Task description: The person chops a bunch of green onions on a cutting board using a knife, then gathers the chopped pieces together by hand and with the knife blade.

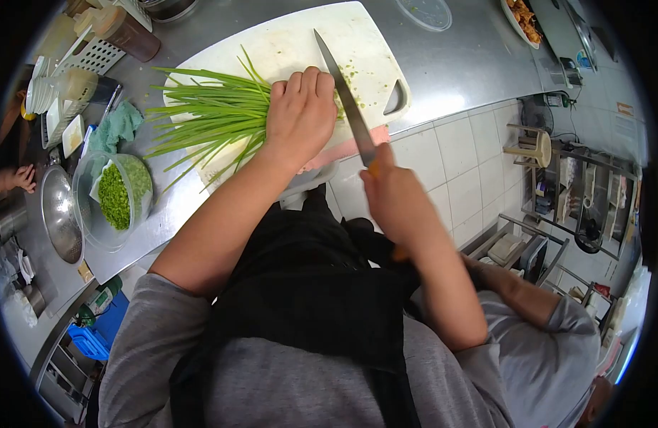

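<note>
A bundle of long green scallions [218, 114] lies across the white cutting board [286, 34], its loose ends fanned out to the left. My left hand [302, 107] is closed over the bundle's right end, knuckles up, pressing it to the board. In my right hand [400, 192] is a long kitchen knife [349, 103] with an orange handle. Its blade slants up and left across the board, just right of my left fingers. Small green cut bits [350, 75] are scattered on the board beyond the blade.
A clear round tub [83, 207] of chopped greens [115, 196] stands left of the board, beside a metal colander [61, 214] and a green cloth [120, 125]. A plastic lid [425, 11] lies behind. Another person in grey [539, 349] is close on my right; someone's hand [23, 178] shows far left.
</note>
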The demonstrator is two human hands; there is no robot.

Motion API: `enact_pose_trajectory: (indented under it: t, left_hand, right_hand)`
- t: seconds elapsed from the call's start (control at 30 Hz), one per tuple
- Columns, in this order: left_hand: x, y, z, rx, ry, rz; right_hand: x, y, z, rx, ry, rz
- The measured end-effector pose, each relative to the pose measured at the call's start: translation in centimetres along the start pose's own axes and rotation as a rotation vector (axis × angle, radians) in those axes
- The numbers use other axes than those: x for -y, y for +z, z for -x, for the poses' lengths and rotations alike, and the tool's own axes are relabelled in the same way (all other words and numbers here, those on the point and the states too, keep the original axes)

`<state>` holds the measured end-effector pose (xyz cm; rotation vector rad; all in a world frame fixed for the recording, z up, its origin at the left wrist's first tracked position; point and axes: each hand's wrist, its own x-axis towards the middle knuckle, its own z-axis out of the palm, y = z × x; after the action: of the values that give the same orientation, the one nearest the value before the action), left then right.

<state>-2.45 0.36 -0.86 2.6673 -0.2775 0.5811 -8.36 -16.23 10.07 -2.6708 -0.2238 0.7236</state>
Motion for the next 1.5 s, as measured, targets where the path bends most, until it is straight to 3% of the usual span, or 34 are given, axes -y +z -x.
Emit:
enact_pose_trajectory:
  t: [0.1,0.23,0.37,0.47,0.67,0.8,0.87,0.9,0.97,1.1,1.17,1.27,1.37,1.5]
  left_hand:
    - [0.2,0.2,-0.2,-0.003,-0.017,-0.016]
    - [-0.1,0.0,-0.3,-0.009,-0.004,0.002]
    - [0.1,0.3,-0.2,0.019,-0.027,-0.015]
    - [-0.1,-0.2,-0.3,-0.018,-0.007,0.014]
    - [0.0,-1.0,-0.8,0.110,-0.085,0.074]
    - [1.0,-1.8,-0.9,0.068,-0.034,0.223]
    - [1.5,-3.0,-0.6,0.170,0.191,-0.052]
    - [1.6,-3.8,-0.7,0.172,0.201,-0.059]
    - [1.6,-5.1,-1.2,0.413,0.230,-0.119]
    - [2.4,-3.8,-0.7,0.392,0.229,-0.114]
    - [2.0,-3.1,-0.1,0.303,0.046,-0.127]
    - [1.5,-2.1,0.9,0.208,0.001,-0.141]
    - [0.1,-2.8,0.8,0.094,0.017,-0.109]
    - [0.8,-2.5,1.1,0.084,0.014,-0.062]
  right_hand:
    - [1.0,-1.6,2.5,0.066,0.016,-0.031]
    - [0.3,2.3,-0.9,-0.012,0.027,0.043]
    - [1.1,-2.2,2.3,0.053,-0.029,-0.050]
    - [-0.3,3.7,-0.4,-0.028,0.037,0.017]
    - [-0.2,3.0,-0.5,-0.015,0.029,-0.030]
    - [-0.7,3.3,-0.7,-0.003,0.041,-0.040]
    - [-1.0,3.5,-0.7,-0.029,0.014,-0.072]
    - [-1.0,3.5,-0.6,-0.035,0.013,-0.083]
    - [-1.0,3.4,-0.6,-0.032,0.008,-0.077]
    - [-1.4,2.6,-0.5,-0.009,0.002,-0.131]
    - [-1.8,2.8,-0.5,-0.019,-0.009,-0.158]
    - [-2.0,2.8,-0.6,-0.040,-0.035,-0.157]
    - [-1.7,2.4,-0.6,-0.010,-0.022,-0.110]
    - [-0.9,2.5,-0.3,-0.033,-0.054,-0.045]
